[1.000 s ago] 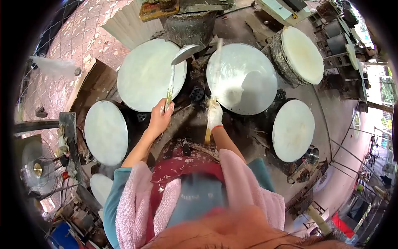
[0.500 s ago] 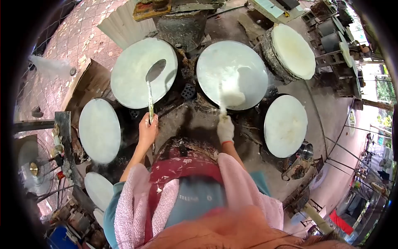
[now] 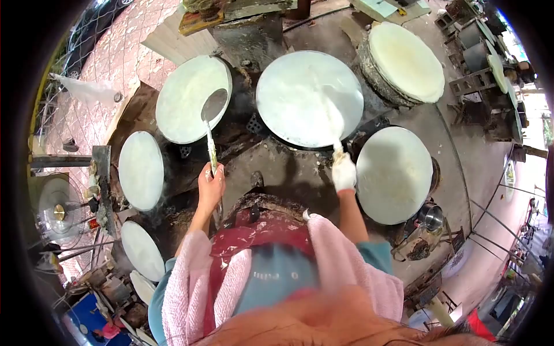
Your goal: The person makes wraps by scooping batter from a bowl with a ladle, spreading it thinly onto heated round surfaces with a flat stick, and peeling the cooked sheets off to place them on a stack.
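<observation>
My bare left hand (image 3: 212,183) grips a long-handled skimmer (image 3: 214,105) with a round, flat grey head. That head lies over the lower right part of the upper-left round white surface (image 3: 184,95); whether it touches cannot be made out. In a white glove, my right hand (image 3: 344,172) is closed on the handle of a white-coated tool (image 3: 334,118), its far end blurred over the large middle round surface (image 3: 288,95). White wet-looking material hides the tool's shape. Just right of the glove is another round white surface (image 3: 395,176).
A drum with a white round top (image 3: 407,62) stands at upper right. More white rounds are at left, one (image 3: 141,171) beside the dark stove area. A metal pot (image 3: 430,216) sits at lower right, a fan (image 3: 59,212) at far left, wire fencing (image 3: 98,43) at upper left.
My right hand has moved right with the white-coated tool across the middle surface. My left hand still holds the skimmer, its head in nearly the same place. The camera view has shifted.
</observation>
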`<state>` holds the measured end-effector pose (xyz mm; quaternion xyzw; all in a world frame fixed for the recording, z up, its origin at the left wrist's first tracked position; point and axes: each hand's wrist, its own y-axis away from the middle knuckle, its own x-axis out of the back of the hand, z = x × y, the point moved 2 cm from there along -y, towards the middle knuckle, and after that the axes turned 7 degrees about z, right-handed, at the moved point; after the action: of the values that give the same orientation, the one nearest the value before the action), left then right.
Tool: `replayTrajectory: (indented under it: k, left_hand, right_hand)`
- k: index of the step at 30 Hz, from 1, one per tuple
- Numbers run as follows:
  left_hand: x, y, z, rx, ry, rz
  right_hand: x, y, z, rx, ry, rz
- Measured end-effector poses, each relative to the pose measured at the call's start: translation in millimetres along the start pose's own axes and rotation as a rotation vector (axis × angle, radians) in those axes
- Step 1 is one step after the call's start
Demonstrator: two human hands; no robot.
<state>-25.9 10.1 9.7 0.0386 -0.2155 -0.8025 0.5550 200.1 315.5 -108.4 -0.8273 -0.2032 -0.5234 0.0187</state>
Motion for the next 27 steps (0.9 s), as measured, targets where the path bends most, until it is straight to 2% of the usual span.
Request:
replayTrajectory:
  k: [2, 6, 9, 10, 11, 14, 16, 17, 18, 21, 23, 24, 25, 26, 27]
  left_hand:
    - [-8.4, 0.8, -0.1, -0.01, 0.007, -0.016]
    - [-27.1, -2.0, 4.9, 0.015, 0.012, -0.031]
    - [-35.9, -4.6, 10.4, 0.021, -0.013, -0.037]
    - [-37.4, -5.3, 10.6, 0.02, -0.029, -0.036]
    - [-39.1, -6.6, 10.9, 0.017, -0.044, -0.036]
    - [-39.2, -4.3, 9.9, -0.014, -0.096, -0.032]
    - [-37.2, 0.6, 7.4, 0.006, -0.074, -0.013]
    - [-35.9, 2.9, 5.9, 0.015, -0.064, -0.003]
    - [-35.2, 3.2, 1.4, -0.003, -0.096, 0.014]
    - [-37.1, 5.1, 0.4, 0.025, -0.122, 0.029]
    - [-41.8, 1.3, 0.2, 0.019, -0.127, 0.003]
    - [-44.8, 1.4, 3.0, 0.022, -0.127, -0.012]
    - [-48.4, 1.6, 6.1, 0.025, -0.127, -0.027]
    - [-52.5, 0.5, 9.9, 0.03, -0.116, -0.038]
    - [-56.5, -0.6, 14.3, 0.035, -0.107, -0.047]
  right_hand:
    - [0.8, -32.8, 10.2, 0.025, -0.041, 0.047]
    - [-35.0, 0.8, 26.5, 0.203, -0.164, -0.053]
    - [-41.9, 26.1, 50.9, 0.101, 0.038, -0.118]
    - [-23.4, 18.6, 39.7, 0.025, -0.011, -0.085]
    - [5.4, 3.8, 18.1, -0.05, -0.061, -0.051]
    - [0.4, -70.3, 9.6, 0.02, 0.046, 0.155]
    - [17.7, -123.6, -11.7, -0.031, 0.047, 0.073]
    - [2.5, -160.2, -5.4, 0.011, 0.135, 0.111]
    - [19.6, -174.2, -25.4, -0.034, 0.129, 0.174]
    - [12.3, -214.7, -50.9, 0.027, 0.235, 0.057]
    - [19.1, -172.9, -72.3, 0.54, 0.0, 0.695]
    - [16.8, -150.6, -69.2, 0.616, -0.2, 0.639]
    - [8.7, -124.5, -58.1, 0.514, -0.497, 0.371]
    - [0.6, -99.6, -40.6, 0.289, -0.836, 0.093]
    - [-7.0, -71.2, -17.6, 0.052, -1.092, -0.051]
